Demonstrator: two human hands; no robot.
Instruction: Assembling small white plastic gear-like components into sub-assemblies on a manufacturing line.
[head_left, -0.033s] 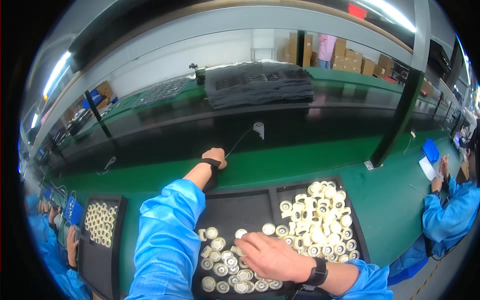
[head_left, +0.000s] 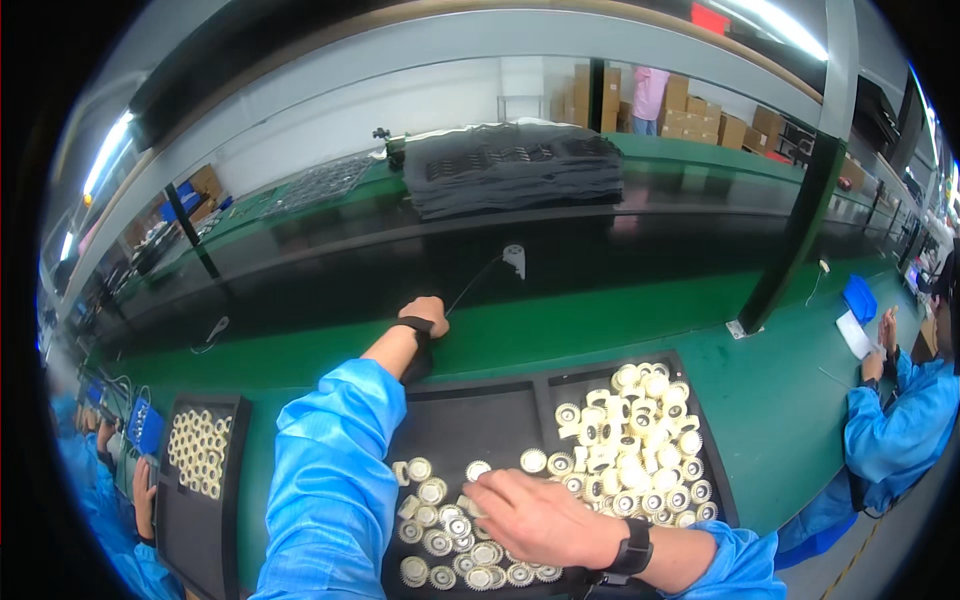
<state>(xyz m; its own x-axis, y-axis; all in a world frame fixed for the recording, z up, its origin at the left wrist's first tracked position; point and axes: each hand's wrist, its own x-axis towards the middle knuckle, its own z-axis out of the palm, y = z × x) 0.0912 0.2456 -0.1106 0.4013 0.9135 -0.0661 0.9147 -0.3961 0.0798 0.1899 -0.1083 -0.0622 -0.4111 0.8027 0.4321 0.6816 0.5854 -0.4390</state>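
My left hand point(head_left: 428, 314) is stretched over the far edge of the green bench, closed at the end of a thin dark cord point(head_left: 478, 283). That cord leads to a small pale grey part point(head_left: 515, 261) lying on the black belt. Close in front of me, a black tray point(head_left: 450, 410) has two compartments with cream gear wheels. Loose gears point(head_left: 437, 542) lie in its left compartment, and a denser heap point(head_left: 640, 440) fills the right one. My right hand point(head_left: 545, 515) rests low over the left compartment's gears, fingers together and curled down; whatever is under them is hidden.
Another black tray with gears point(head_left: 200, 450) stands at the left, beside a person's hand point(head_left: 143, 490). At right, a person in blue sleeves point(head_left: 895, 430) works near a blue bin point(head_left: 860, 298). A dark post point(head_left: 795, 240) rises from the bench. Black sheets point(head_left: 515, 175) are stacked beyond the belt.
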